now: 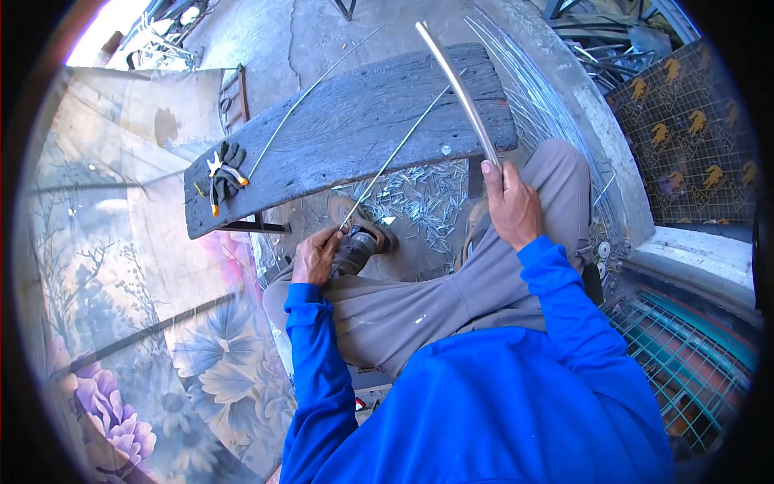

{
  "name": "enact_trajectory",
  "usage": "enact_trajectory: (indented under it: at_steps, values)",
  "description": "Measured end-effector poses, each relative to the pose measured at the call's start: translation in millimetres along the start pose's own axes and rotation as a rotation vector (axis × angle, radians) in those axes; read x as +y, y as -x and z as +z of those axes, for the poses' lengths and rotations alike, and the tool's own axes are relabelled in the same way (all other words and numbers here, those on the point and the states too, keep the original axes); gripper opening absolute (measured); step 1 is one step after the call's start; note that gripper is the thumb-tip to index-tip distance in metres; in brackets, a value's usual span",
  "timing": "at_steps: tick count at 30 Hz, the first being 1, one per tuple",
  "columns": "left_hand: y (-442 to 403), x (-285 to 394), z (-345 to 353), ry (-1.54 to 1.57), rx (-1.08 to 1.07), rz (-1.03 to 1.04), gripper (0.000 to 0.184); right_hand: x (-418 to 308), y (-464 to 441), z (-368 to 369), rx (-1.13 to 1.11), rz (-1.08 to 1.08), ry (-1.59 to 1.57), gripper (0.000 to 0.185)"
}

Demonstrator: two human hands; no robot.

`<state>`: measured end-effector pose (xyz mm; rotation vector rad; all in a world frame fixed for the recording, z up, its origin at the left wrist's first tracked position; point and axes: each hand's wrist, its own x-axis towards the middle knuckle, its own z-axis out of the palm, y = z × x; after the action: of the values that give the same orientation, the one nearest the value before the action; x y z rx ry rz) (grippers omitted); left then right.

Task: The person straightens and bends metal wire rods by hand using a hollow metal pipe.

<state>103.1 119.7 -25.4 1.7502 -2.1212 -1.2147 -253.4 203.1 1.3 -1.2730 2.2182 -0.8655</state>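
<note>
My left hand is closed around the lower end of a thin metal rod, which slants up and away over the bench. In my right hand, near the right knee, is the lower end of a shiny metal bar; it points up and to the left above the bench's right end. A second thin rod lies across the left half of the dark wooden bench. Pliers with orange-tipped handles rest on a black glove at the bench's left end.
Many short cut metal pieces litter the floor under the bench. Long thin rods lie along the floor to the right. A floral sheet covers the left side. At lower right is a green wire grid.
</note>
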Motion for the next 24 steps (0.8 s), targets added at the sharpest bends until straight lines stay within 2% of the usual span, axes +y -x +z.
enact_trajectory:
  at_steps: [4,7,10,12,13,15,18,21,24]
  values:
    - [0.7,-2.2,1.3,0.018,0.034,0.045,0.024,5.5,-2.4,-0.2,0.042,-0.048,-0.066,0.046]
    - [1.4,-1.4,-0.2,0.024,0.026,0.025,0.024,21.4,-7.2,5.9,-0.015,0.061,0.126,0.045]
    - [1.4,-3.3,0.8,-0.025,0.061,0.061,0.024,18.2,-11.7,0.1,-0.107,-0.073,0.208,0.048]
    - [3.6,-6.4,2.1,-0.029,0.064,0.068,0.024,7.6,-6.0,-1.7,-0.075,0.100,0.068,0.049]
    - [1.6,-6.4,2.3,-0.034,0.076,0.089,0.024,14.1,-9.2,1.9,-0.073,0.095,0.070,0.049]
    - [1.4,-8.0,3.0,-0.029,0.080,0.088,0.024,27.6,-16.2,10.3,-0.245,0.209,0.224,0.051]
    - [2.0,-6.8,2.2,-0.036,0.087,0.090,0.025,24.0,-20.6,6.5,-0.176,0.112,0.150,0.055]
    - [3.9,-1.0,1.5,-0.049,0.091,0.091,0.025,8.3,-8.2,3.7,-0.077,0.121,0.080,0.057]
    - [7.8,0.3,2.4,-0.045,0.092,0.091,0.025,20.8,-12.8,12.9,-0.135,0.191,0.224,0.057]
